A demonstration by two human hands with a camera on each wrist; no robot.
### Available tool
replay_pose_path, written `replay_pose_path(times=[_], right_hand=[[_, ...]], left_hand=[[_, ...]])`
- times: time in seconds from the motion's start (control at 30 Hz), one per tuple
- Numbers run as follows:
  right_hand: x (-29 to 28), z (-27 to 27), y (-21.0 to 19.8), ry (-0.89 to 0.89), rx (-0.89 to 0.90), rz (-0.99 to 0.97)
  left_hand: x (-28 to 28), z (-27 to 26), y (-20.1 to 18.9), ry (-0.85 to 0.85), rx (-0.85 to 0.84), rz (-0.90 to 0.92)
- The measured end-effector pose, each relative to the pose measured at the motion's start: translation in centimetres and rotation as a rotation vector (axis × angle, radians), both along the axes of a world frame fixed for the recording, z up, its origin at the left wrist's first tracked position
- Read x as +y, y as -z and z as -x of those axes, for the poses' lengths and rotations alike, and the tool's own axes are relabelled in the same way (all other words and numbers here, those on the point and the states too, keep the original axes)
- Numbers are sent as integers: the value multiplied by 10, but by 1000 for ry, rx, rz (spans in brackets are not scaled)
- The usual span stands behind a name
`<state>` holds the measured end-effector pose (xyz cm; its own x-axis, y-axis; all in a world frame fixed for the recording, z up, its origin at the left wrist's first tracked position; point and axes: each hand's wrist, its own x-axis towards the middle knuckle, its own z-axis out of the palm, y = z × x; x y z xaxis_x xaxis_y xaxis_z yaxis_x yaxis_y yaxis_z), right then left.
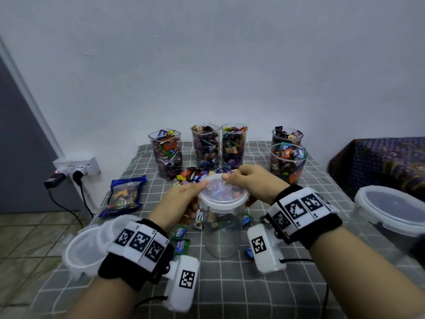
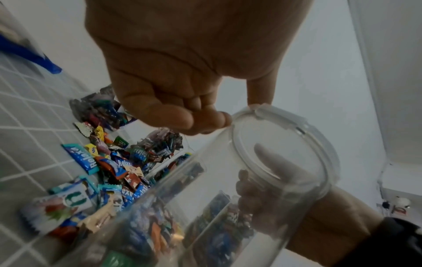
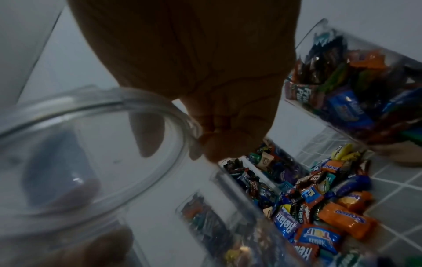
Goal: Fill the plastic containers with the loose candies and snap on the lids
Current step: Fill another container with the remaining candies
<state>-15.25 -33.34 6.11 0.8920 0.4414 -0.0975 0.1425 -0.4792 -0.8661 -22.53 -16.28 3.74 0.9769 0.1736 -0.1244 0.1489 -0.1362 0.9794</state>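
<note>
1. Left hand (image 1: 181, 201): forearm reaching forward over the checked tablecloth (image 1: 230, 291), palm turned inward; fingers curled at the left edge of the lid (image 1: 222, 192), thumb on its rim, gripping it
2. Right hand (image 1: 250, 183): forearm reaching in from the right, wrist bent down; fingers curled over the far right rim of the same lid, thumb seen through the clear plastic in the right wrist view, gripping it
3. Lid: round, translucent with a white rim, sitting on the mouth of the tall clear container (image 1: 222, 233); whether it is snapped shut cannot be told
4. Tall clear container: upright at table centre, a few candies showing inside
5. Loose candies (image 1: 195, 176): pile just behind the container, some scattered beside it
6. Five filled containers (image 1: 205, 146): lidless, along the far edge
7. Spare lids (image 1: 85, 247): stacked at the left table edge
</note>
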Motion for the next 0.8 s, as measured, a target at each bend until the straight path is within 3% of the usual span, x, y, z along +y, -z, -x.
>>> replay_pose_path(times=[0.2, 0.33, 0.5, 0.67, 0.8], right_hand=[[-1, -1, 4, 52, 68, -76], [0, 1, 10, 103, -40, -139], [-1, 13, 30, 176, -107, -361], [1, 33, 55, 77, 71, -458], [-5, 47, 73, -90, 51, -481]], left_hand=[[0, 6, 1, 37, -32, 40], [0, 4, 3, 44, -16, 91], [-2, 5, 6, 31, -11, 136], [-1, 6, 5, 33, -1, 142], [-2, 5, 5, 24, -3, 146]])
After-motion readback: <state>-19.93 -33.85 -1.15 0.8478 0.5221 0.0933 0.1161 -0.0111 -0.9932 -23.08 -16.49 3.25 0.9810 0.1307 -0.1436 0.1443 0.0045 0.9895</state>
